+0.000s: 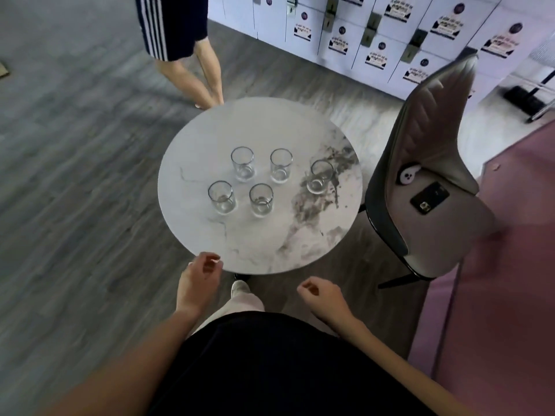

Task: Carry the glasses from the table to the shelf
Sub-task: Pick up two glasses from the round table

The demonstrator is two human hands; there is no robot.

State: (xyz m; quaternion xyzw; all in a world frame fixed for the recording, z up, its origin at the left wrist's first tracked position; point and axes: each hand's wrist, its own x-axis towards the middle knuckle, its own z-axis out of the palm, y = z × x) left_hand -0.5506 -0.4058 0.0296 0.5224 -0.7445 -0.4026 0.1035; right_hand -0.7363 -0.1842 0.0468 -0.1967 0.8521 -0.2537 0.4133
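Both hands are empty. The left hand (199, 273) hangs just at the near edge of the round marble surface (210, 124), its grip loosely curled on nothing; the right hand (322, 295) is a little short of that edge, fingers half-closed, also holding nothing. Further in, five clear glasses (261, 178) stand upright and apart near the middle of the surface: three in the far row, two in the near row, the rightmost on the dark veining. By my reckoning the task has not begun, with all five left to carry. No shelf is in view. A chair (426, 181) stands at the right edge, and another person's legs (192, 76) at the far edge.
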